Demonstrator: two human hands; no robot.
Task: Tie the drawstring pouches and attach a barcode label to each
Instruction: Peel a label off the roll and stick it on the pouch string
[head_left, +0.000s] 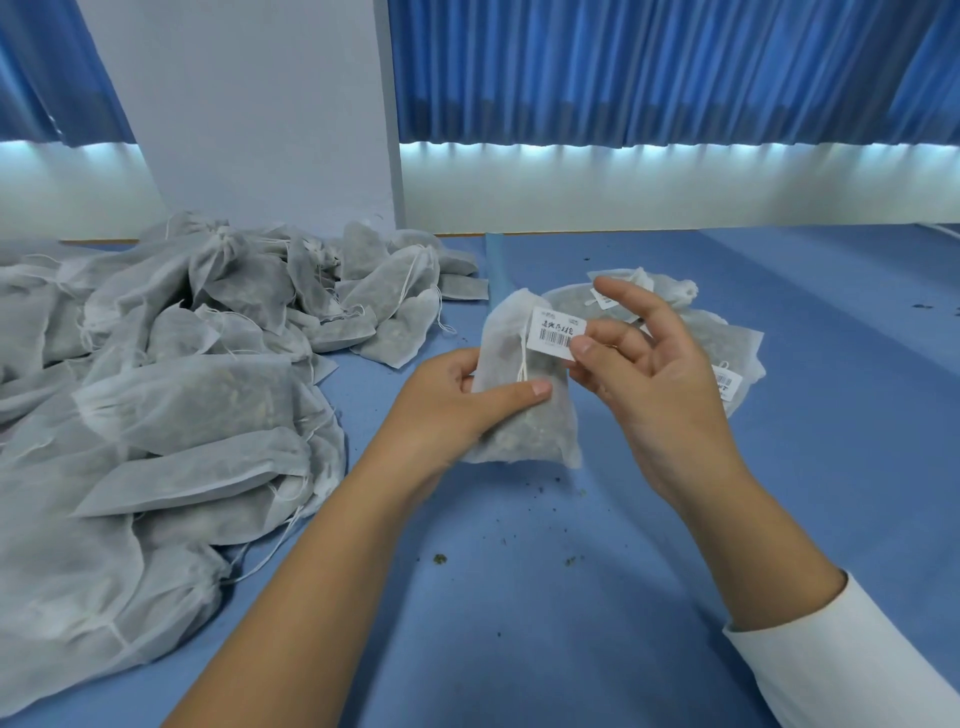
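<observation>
Two hands hold one filled drawstring pouch (519, 426) above the bench (519, 597), near centre. Left hand (457, 395) grips its body; right hand (649, 374) pinches the barcode label (556, 332) at its top, other fingers spread. Pressed at one edge only, the label could peel.

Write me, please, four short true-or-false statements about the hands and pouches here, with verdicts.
1. The left hand holds a pouch. True.
2. The right hand rests flat on the table. False: it is raised and pinches the label at the pouch's top.
3. The big pile of pouches lies on the person's left. True.
4. The stacked pouches behind the right hand have no labels. False: labels show on them.
</observation>
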